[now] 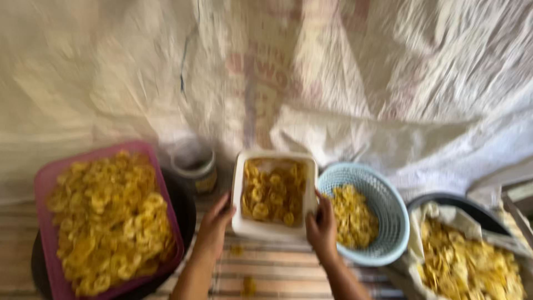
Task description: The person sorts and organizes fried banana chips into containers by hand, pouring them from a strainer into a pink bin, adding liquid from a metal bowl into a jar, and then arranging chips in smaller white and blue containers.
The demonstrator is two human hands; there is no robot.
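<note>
Two bare forearms rise from the bottom edge over a striped mat (277,269) — the left hand (215,225) has its grip closed on the left edge of a white rectangular tub (273,229), and the right hand (322,226) has its grip closed on the tub's right edge, thumb over the rim. The tub sits at the middle of the mat and holds yellow banana chips (273,191). Just beside it on the right stands a pale blue basket (383,203) with more chips. Left lies a pink tray (44,178) heaped with chips; behind the tub's left corner, a small jar (194,164). At far right, a paper-lined dark bowl (444,200) of chips — a white woven sack (333,72) hangs behind all.
</note>
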